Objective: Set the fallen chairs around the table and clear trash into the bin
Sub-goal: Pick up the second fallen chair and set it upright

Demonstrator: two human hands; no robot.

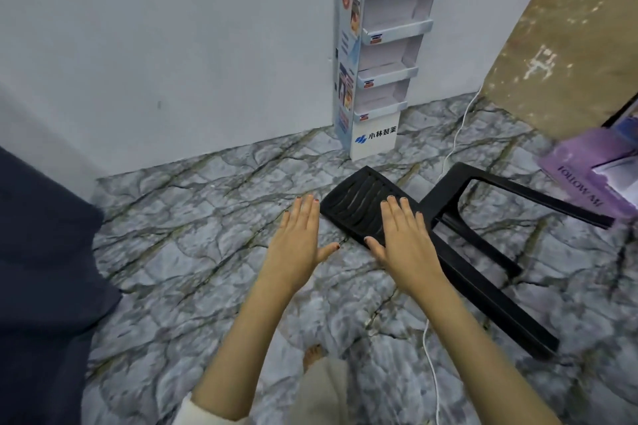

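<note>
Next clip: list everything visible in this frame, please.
chair: one, black, tipped over on the floor, right of centre
display stand: one, white-blue cardboard, upright against the wall
cable: one, white, trailing on the floor past the chair
box: one, purple, right edge
fabric: one, dark blue, left edge
panel: one, brown, top right
left hand: one, flat, above bare floor
right hand: one, flat, over the chair's backrest; contact unclear
foot: one, bare, bottom centre

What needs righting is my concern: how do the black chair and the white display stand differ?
The black chair lies tipped over; the display stand stands upright. The chair is dark and slatted; the stand is white with tiered shelves. Both sit on the marble-patterned floor.
</note>
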